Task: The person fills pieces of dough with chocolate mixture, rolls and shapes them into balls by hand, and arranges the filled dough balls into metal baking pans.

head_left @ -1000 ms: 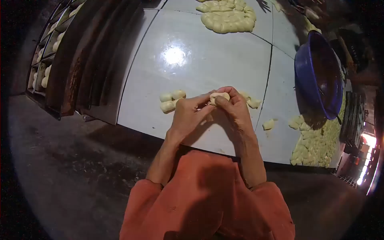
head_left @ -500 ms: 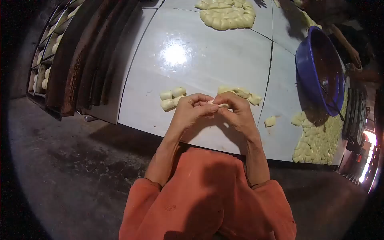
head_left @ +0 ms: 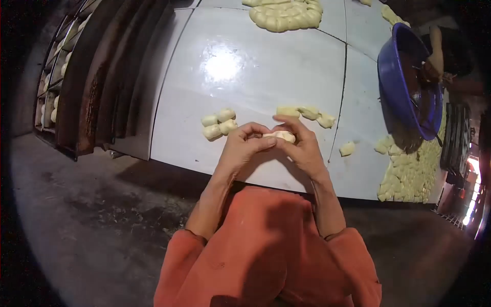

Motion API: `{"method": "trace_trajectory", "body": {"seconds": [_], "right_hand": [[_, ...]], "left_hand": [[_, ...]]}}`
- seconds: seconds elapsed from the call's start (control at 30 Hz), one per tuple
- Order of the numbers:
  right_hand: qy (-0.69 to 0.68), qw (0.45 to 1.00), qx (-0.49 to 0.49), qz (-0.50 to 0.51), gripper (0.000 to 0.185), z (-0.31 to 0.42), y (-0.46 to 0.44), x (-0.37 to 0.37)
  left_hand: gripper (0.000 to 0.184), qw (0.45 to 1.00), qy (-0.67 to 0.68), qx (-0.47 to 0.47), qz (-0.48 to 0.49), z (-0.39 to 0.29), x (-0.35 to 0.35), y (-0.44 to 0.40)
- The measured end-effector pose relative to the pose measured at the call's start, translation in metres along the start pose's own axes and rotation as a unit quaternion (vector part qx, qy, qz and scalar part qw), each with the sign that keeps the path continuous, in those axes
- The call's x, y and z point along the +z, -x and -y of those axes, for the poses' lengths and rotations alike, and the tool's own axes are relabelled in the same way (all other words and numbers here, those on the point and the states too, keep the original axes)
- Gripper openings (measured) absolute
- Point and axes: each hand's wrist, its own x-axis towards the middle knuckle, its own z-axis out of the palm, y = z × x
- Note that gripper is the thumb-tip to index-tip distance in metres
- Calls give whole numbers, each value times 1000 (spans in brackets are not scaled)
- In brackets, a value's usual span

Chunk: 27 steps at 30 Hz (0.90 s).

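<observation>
A small piece of pale dough (head_left: 284,136) is held between both my hands above the white tabletop, near its front edge. My left hand (head_left: 246,144) pinches its left end with thumb and fingers. On the other end, the thumb and curled fingers of my right hand (head_left: 300,143) close around it. Several rounded dough pieces (head_left: 211,131) sit together just left of my left hand. Beyond my right hand lies a short row of uncut-looking, flatter dough pieces (head_left: 308,113). One flat dough piece (head_left: 347,149) rests alone to the right.
A blue-purple basin (head_left: 389,77) stands at the right, with another person's hand (head_left: 433,66) over it. Many flat dough pieces (head_left: 409,176) cover the table's right corner. A dough mass (head_left: 286,18) lies at the back. Dark trays and a loaded rack (head_left: 56,77) flank the left.
More of the dough shows between my hands, and my right fingers have lifted and opened slightly around it. The other person's hand has come over the basin. The view has shifted slightly.
</observation>
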Motion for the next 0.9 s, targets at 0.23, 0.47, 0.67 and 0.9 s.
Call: {"method": "trace_trajectory", "body": {"seconds": [0.23,0.47,0.67,0.9], "right_hand": [[186,916,79,345,17,16,36,-53],[-127,984,79,-94,21,-21,45,-74],[-176,972,79,-137,27,-2,51,-71],[-116,958,-11,-263,35,-1,52,-110]], "left_hand": [[19,985,-113,58,-116,-7,-23,8],[21,711,-591,367,-106,21,0,5],[19,758,-489,429,35,32,32,1],[60,564,-722,388,97,72,52,-21]]}}
